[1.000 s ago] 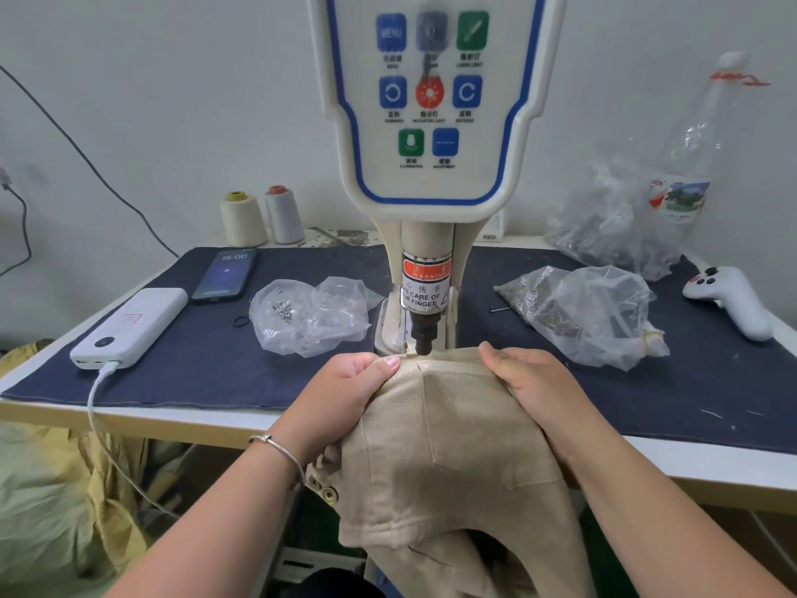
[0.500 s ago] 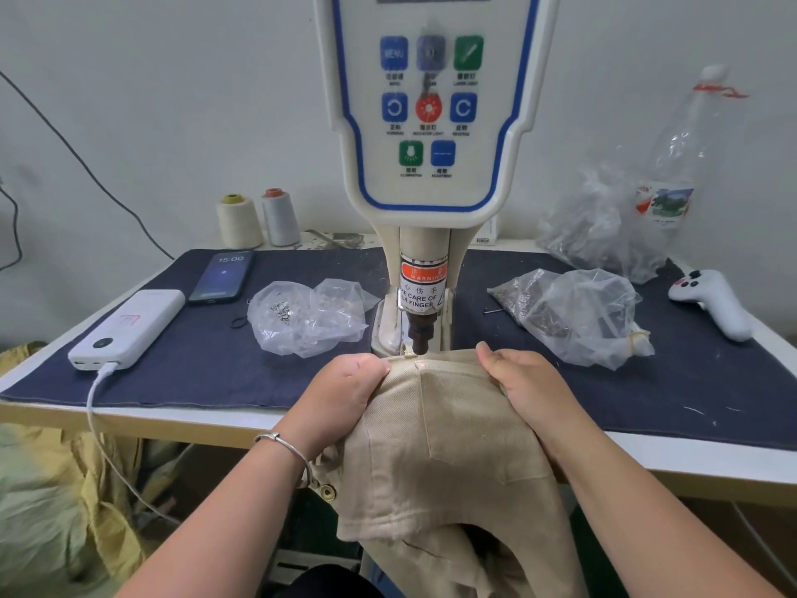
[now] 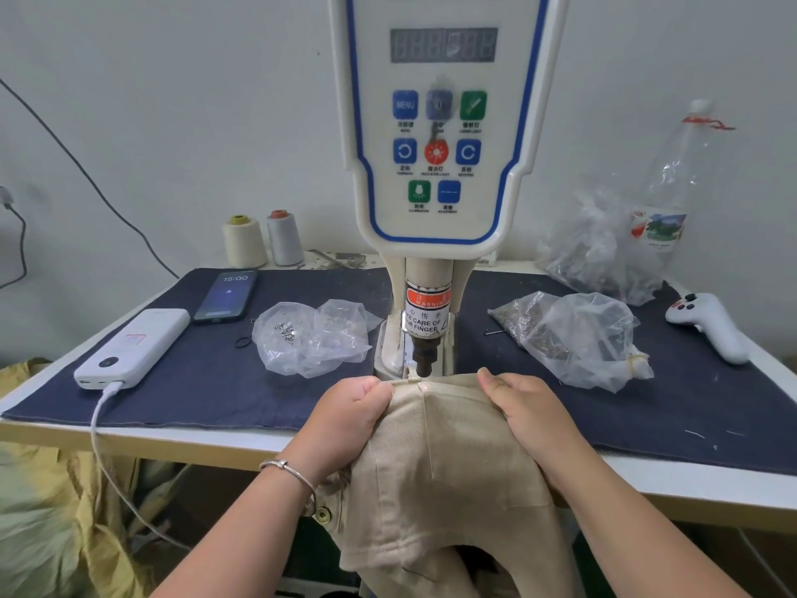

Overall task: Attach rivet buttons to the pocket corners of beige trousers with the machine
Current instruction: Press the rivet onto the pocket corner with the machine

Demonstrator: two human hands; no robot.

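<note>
Both hands are gripping the beige trousers (image 3: 444,459) — left hand (image 3: 349,414) and right hand (image 3: 528,407), fingers curled into the cloth, are stretching a pocket corner (image 3: 420,384) under the machine's punch (image 3: 423,362) — next, probably, triggering the press, fingers kept well aside

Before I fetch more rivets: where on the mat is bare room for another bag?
Bare mat lies between the power bank and left bag, and in front of the right bag. Crowded around the punch and both hands.
</note>
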